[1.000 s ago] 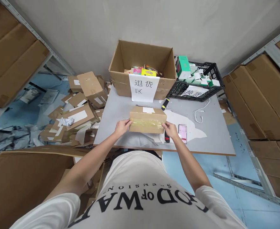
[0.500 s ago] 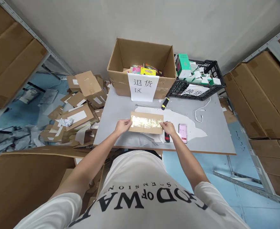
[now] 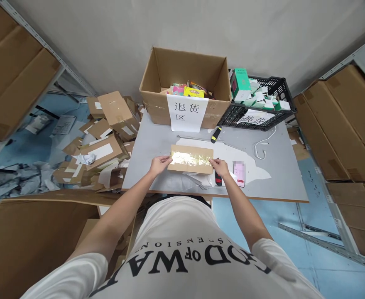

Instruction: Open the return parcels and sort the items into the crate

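Observation:
A small brown cardboard box (image 3: 191, 167) with shiny tape along its top is held level over the near part of the table. My left hand (image 3: 160, 165) pinches its left end, and my right hand (image 3: 219, 166) grips the right end. Crumpled clear plastic (image 3: 187, 182) lies under the box's near side. A red and black tool (image 3: 218, 178), perhaps a cutter, rests just below my right hand, partly covered by it. To its right lies a phone (image 3: 239, 173) with a lit pink screen.
At the table's back stand a large open carton (image 3: 157, 110) of colourful packets and a black crate (image 3: 232, 118) of green and white boxes. A yellow and black tool (image 3: 216, 135) and a white cable (image 3: 257, 149) lie on the table (image 3: 282, 174). Discarded boxes (image 3: 116, 112) pile up left.
The small box stays between both hands, with the glare on its tape slightly shifted. The phone's screen display differs a little. The view has moved very slightly.

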`<state>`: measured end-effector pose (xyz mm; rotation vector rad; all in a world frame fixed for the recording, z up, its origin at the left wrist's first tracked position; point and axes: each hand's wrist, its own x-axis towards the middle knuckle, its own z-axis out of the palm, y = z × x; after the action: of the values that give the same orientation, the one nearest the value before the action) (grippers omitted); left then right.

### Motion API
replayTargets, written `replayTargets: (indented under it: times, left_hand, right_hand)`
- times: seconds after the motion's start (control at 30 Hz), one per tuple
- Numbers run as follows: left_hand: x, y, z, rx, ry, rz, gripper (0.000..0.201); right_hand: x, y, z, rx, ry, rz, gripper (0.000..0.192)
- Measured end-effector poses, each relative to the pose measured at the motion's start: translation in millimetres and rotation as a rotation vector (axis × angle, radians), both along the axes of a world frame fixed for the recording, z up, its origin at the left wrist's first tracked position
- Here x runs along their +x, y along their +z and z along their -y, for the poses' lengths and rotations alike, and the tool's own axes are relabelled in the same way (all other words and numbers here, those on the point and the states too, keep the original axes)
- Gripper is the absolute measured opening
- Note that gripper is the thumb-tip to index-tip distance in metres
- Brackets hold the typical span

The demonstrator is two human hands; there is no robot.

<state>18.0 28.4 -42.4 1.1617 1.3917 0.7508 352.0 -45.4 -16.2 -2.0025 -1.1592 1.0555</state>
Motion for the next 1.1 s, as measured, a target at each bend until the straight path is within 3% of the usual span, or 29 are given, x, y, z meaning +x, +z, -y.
replayTargets:
  times: [0.17,0.27,0.47,0.57,0.7,0.8,0.97,1.1]
  left_hand:
    - [-7.5,-5.5,7.2,-0.018,-0.026,0.031,0.063]
    - [-15.9,-13.2,16.9,-0.034,-0.042,0.057,0.062]
    - [-18.0,-24.8,40.5,0.057,-0.203,0.002,0.064]
    - [-9.2,-25.9,44.9,0.059,-0.22,-0.011,0.058]
    - [-4.4,-22.9,43.8,0.115,-0.228,-0.004,0.055]
    - [-8.2,-12.8,40.1,0.158,-0.256,-0.063,0.049]
    - [-10.1,5.0,25.4,0.234,-0.192,-0.131,0.049]
    - [-4.4,4.3,11.8,0.195,-0.119,-0.079,0.054]
  right_hand:
    - [-0.3,-12.6,19.4,0.093,-0.065,-0.186,0.05]
    - [-0.4,-26.6,39.0,0.096,-0.105,-0.135,0.044]
    - [-12.0,-47.1,63.1,0.082,0.113,-0.043,0.082]
    - [-22.2,-48.8,60.3,0.086,0.125,-0.01,0.073]
    - [-28.7,-42.6,54.5,0.073,0.12,0.009,0.046]
    - [-26.0,-29.0,50.6,0.117,0.146,0.014,0.037]
    - [-17.9,2.9,35.9,0.136,0.171,0.181,0.042]
    - [-15.8,14.2,21.7,0.12,0.146,0.318,0.055]
